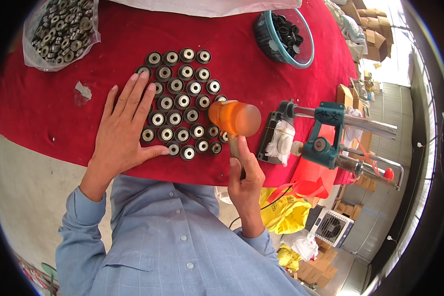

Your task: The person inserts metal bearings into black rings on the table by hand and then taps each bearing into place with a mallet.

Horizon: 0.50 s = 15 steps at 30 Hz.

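Note:
Rows of black rings with metal bearings [174,117] in their centres lie flat on the red cloth. My left hand [123,121] rests open along the left side of this group, fingers stretched out, its fingertips and thumb against the outer pieces. In my right hand [246,180] is a mallet with an orange, translucent head [234,118], gripped by its handle. The mallet head is over the right edge of the group and hides some pieces there. Whether it touches them I cannot tell.
A clear plastic bag of loose bearings [64,32] sits at the far left. A teal-rimmed tub [284,39] holds black rings at the far right. A green hand press [325,130] stands at the right edge. A torn white scrap [83,91] lies on the red cloth [118,29].

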Each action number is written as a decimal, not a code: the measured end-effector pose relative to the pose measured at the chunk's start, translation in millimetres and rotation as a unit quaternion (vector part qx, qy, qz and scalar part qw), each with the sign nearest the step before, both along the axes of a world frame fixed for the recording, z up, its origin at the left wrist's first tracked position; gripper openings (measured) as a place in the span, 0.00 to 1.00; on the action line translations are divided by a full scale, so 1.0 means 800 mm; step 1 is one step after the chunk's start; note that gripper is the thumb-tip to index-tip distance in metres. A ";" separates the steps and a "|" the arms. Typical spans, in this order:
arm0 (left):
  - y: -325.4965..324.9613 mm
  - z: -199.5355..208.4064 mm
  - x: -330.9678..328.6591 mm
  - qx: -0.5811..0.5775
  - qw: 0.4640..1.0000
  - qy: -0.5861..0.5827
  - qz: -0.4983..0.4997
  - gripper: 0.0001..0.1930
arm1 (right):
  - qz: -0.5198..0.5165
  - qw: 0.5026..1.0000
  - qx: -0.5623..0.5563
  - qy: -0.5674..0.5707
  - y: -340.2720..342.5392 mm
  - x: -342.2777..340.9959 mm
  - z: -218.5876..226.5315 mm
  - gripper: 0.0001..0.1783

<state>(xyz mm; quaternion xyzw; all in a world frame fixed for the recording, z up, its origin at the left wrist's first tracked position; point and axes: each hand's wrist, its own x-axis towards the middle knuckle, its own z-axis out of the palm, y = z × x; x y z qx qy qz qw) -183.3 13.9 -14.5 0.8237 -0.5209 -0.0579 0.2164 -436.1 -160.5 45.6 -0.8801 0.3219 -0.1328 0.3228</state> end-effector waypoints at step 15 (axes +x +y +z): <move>0.001 -0.001 0.000 0.002 1.000 0.006 0.001 0.69 | 0.051 0.998 -0.039 0.011 -0.008 0.039 0.010 0.30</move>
